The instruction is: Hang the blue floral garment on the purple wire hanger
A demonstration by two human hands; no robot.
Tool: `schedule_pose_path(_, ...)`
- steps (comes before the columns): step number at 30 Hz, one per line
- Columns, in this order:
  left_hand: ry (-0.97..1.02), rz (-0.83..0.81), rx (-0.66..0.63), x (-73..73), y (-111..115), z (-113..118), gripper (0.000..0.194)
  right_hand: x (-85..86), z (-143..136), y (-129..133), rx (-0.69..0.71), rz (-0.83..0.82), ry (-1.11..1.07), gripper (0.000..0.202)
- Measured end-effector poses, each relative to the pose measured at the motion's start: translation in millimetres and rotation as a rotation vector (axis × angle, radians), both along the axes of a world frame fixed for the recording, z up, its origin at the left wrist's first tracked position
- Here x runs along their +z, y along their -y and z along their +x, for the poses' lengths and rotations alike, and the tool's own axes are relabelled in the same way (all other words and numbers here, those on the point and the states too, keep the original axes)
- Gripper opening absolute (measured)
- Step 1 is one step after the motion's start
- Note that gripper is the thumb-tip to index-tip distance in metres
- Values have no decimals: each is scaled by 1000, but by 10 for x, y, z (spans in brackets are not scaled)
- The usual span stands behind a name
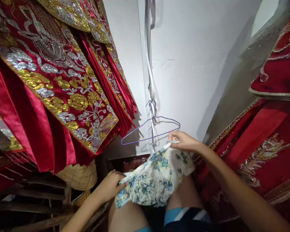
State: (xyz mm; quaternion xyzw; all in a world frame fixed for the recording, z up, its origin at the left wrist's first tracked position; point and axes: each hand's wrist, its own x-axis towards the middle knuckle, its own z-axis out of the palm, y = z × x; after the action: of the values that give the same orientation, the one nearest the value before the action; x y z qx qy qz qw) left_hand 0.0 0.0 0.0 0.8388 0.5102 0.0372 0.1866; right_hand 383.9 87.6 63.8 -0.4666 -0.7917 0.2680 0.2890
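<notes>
A white cloth with blue, green and yellow flowers [151, 180] lies over my knees, its upper edge pulled up in a slanting line. My right hand [180, 141] pinches that edge at its upper right end. Around the left end of the cloth, my left hand [115, 183] is closed, with the fingertips partly hidden. Just above the cloth, a purple wire hanger [135, 140] hangs with no garment on it from a white strap or cable [150, 74] against the wall.
Red garments with gold and silver embroidery [77, 101] hang at the left, and more red embroidered clothing [261, 135] is at the right. A woven basket [81, 175] and wooden bars [36, 195] are at lower left. The white wall [188, 64] stands in front.
</notes>
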Motion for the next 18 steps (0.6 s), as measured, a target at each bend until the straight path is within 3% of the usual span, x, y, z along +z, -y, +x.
schedule_pose_path(5,162,232,111,335,-211,-75,37,-362,-211,-381,-84,97,-217,31)
schedule_pose_path(10,351,377,180,530,-438,-19,45,-671,-235,-393,-123,35,-261,11)
schedule_pose_path(15,575,430,356,746,-550,314,42,-578,-194,-91,-180,-92,-333,20)
schedule_pose_path(18,632,430,344,953,-673,523,33,-454,-212,138,-163,-176,-356,21)
